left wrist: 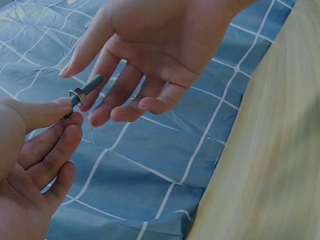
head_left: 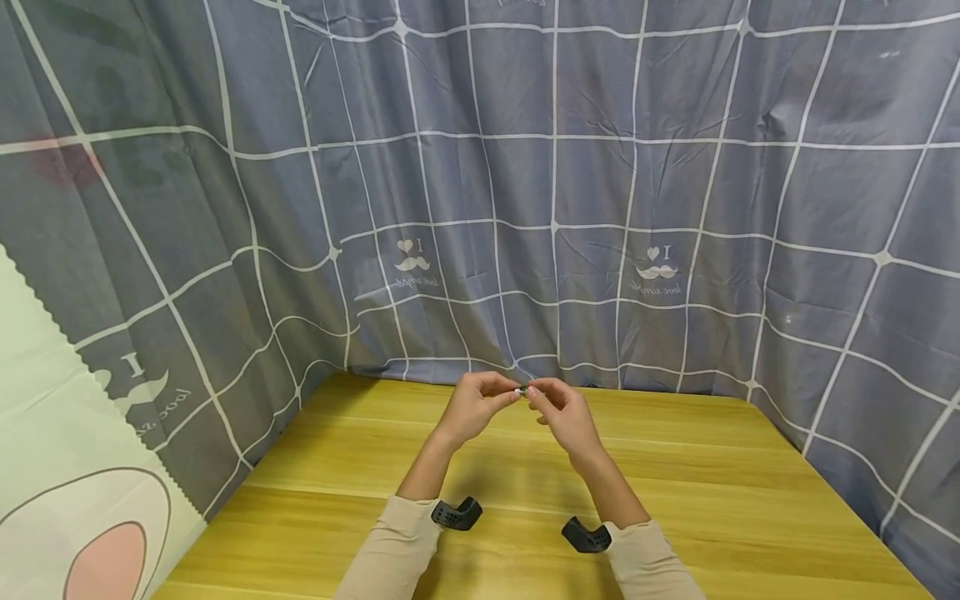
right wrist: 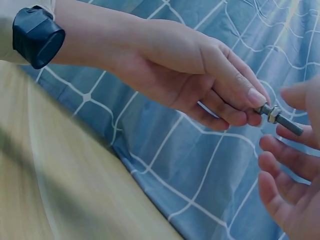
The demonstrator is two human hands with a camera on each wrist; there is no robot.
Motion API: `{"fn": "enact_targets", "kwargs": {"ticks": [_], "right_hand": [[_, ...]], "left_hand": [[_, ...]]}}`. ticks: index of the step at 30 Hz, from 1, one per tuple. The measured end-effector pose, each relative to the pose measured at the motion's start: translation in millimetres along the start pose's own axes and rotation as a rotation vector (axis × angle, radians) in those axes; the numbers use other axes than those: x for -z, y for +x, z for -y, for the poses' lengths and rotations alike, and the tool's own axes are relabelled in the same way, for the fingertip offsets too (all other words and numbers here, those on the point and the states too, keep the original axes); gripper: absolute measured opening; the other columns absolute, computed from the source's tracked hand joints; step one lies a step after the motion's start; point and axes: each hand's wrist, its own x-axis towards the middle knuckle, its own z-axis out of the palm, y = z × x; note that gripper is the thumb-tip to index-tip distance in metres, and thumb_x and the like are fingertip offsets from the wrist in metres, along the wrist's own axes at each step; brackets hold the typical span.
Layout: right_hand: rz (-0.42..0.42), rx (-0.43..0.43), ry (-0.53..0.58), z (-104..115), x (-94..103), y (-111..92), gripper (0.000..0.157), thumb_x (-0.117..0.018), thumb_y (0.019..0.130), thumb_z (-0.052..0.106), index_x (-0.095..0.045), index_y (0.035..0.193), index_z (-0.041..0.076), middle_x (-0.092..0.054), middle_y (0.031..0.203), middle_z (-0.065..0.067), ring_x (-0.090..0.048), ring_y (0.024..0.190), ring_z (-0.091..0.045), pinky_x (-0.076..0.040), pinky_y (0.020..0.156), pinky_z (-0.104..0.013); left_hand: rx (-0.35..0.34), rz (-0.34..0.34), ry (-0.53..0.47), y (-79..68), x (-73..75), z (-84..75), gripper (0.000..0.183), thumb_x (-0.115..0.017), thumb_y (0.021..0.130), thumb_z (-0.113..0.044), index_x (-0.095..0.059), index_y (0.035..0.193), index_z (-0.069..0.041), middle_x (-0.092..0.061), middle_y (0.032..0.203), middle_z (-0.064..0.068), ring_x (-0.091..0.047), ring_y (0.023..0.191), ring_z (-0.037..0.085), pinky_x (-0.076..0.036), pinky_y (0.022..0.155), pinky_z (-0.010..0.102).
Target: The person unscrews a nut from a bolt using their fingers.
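A threaded metal bolt (left wrist: 93,84) with a nut (left wrist: 78,96) on its shank is pinched at one end between the thumb and index finger of my left hand (left wrist: 42,135). Its threaded tip points toward my right hand (left wrist: 155,50), which hovers beside it with fingers spread and loosely bent. In the right wrist view the bolt (right wrist: 289,125) reaches into the gap between the right thumb and index finger, apart from the thumb. From the head view, both hands meet over the far part of the table, left hand (head_left: 471,410) and right hand (head_left: 564,417) nearly fingertip to fingertip.
A wood-grain table (head_left: 517,475) lies below the hands. Grey-blue curtains (head_left: 555,183) with white grid lines hang behind and at the sides. Pale cloth (head_left: 45,417) with a printed figure hangs at the left. Each wrist wears a black camera mount (head_left: 457,514).
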Motion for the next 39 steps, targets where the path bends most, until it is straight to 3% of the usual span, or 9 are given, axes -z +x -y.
{"fn": "enact_targets", "kwargs": {"ticks": [6, 9, 14, 18, 23, 28, 32, 35, 39], "right_hand": [[-0.038, 0.009, -0.011, -2.7, -1.2, -1.5, 0.019, -0.066, 0.104, 0.016, -0.073, 0.108, -0.002, -0.07, 0.097, -0.011, -0.06, 0.086, -0.022, -0.052, 0.074, -0.029], [-0.022, 0.039, -0.01, -2.5, -1.4, -0.4, 0.016, -0.069, 0.102, 0.011, -0.071, 0.111, -0.002, -0.069, 0.101, -0.013, -0.063, 0.089, -0.024, -0.053, 0.075, -0.028], [-0.002, 0.04, 0.002, 0.7, -2.5, 1.6, 0.024, -0.07, 0.1, 0.01, -0.068, 0.122, 0.0, -0.067, 0.115, -0.013, -0.066, 0.1, -0.025, -0.053, 0.077, -0.03], [-0.026, -0.003, 0.0, 0.2, -5.0, 1.6, 0.025, -0.067, 0.104, 0.018, -0.069, 0.12, -0.001, -0.07, 0.108, -0.012, -0.063, 0.095, -0.027, -0.053, 0.075, -0.029], [-0.081, 0.055, 0.018, -2.4, -6.3, 0.3, 0.018, -0.068, 0.103, 0.012, -0.071, 0.111, -0.003, -0.069, 0.098, -0.015, -0.06, 0.086, -0.026, -0.051, 0.071, -0.027], [-0.061, 0.099, 0.037, -0.2, -4.1, -0.2, 0.019, -0.069, 0.099, 0.003, -0.068, 0.118, -0.002, -0.068, 0.111, -0.018, -0.064, 0.091, -0.022, -0.051, 0.071, -0.028], [-0.024, 0.041, 0.039, 2.0, -2.1, -2.1, 0.027, -0.067, 0.102, 0.006, -0.063, 0.128, -0.001, -0.067, 0.12, -0.019, -0.066, 0.096, -0.025, -0.054, 0.072, -0.03], [-0.035, -0.001, 0.029, 2.3, -3.4, -2.4, 0.024, -0.064, 0.105, 0.012, -0.065, 0.124, -0.002, -0.069, 0.111, -0.019, -0.065, 0.092, -0.028, -0.053, 0.07, -0.03], [-0.063, 0.026, 0.015, -0.2, -5.0, -0.9, 0.018, -0.066, 0.104, 0.014, -0.069, 0.112, -0.003, -0.069, 0.099, -0.017, -0.062, 0.089, -0.028, -0.052, 0.07, -0.03]], "left_hand": [[0.006, 0.019, -0.02, -1.0, 0.6, 1.7, 0.012, -0.071, 0.096, 0.004, -0.075, 0.105, 0.011, -0.075, 0.098, 0.02, -0.071, 0.09, 0.03, -0.054, 0.077, 0.032], [0.008, 0.014, -0.017, -1.2, 1.8, 3.1, 0.012, -0.071, 0.096, 0.004, -0.075, 0.105, 0.011, -0.075, 0.098, 0.019, -0.07, 0.09, 0.028, -0.054, 0.077, 0.032], [0.007, 0.008, -0.013, 0.4, 2.9, 2.2, 0.012, -0.071, 0.096, 0.002, -0.075, 0.105, 0.009, -0.075, 0.099, 0.019, -0.07, 0.091, 0.028, -0.054, 0.078, 0.034], [0.013, 0.01, -0.009, 0.1, 2.8, 0.9, 0.012, -0.071, 0.096, 0.002, -0.076, 0.105, 0.009, -0.075, 0.099, 0.018, -0.07, 0.091, 0.029, -0.055, 0.078, 0.036], [0.009, 0.007, -0.005, -0.2, 2.1, 0.7, 0.013, -0.071, 0.096, 0.002, -0.076, 0.106, 0.009, -0.075, 0.099, 0.018, -0.07, 0.092, 0.029, -0.056, 0.079, 0.037], [0.003, 0.007, -0.035, 2.0, 0.9, 1.4, 0.012, -0.071, 0.096, 0.003, -0.075, 0.105, 0.01, -0.075, 0.099, 0.02, -0.07, 0.091, 0.029, -0.056, 0.08, 0.036], [0.02, 0.032, -0.067, 2.4, -0.3, 0.7, 0.013, -0.07, 0.096, 0.003, -0.075, 0.106, 0.011, -0.074, 0.101, 0.021, -0.071, 0.092, 0.032, -0.055, 0.079, 0.033], [0.028, 0.033, -0.068, 1.3, -0.1, 0.2, 0.014, -0.07, 0.096, 0.003, -0.074, 0.106, 0.011, -0.074, 0.1, 0.022, -0.071, 0.092, 0.034, -0.054, 0.078, 0.033], [0.018, 0.024, -0.05, 0.4, 1.7, -0.4, 0.014, -0.071, 0.096, 0.003, -0.074, 0.106, 0.012, -0.074, 0.1, 0.022, -0.071, 0.091, 0.034, -0.054, 0.078, 0.033]]}}
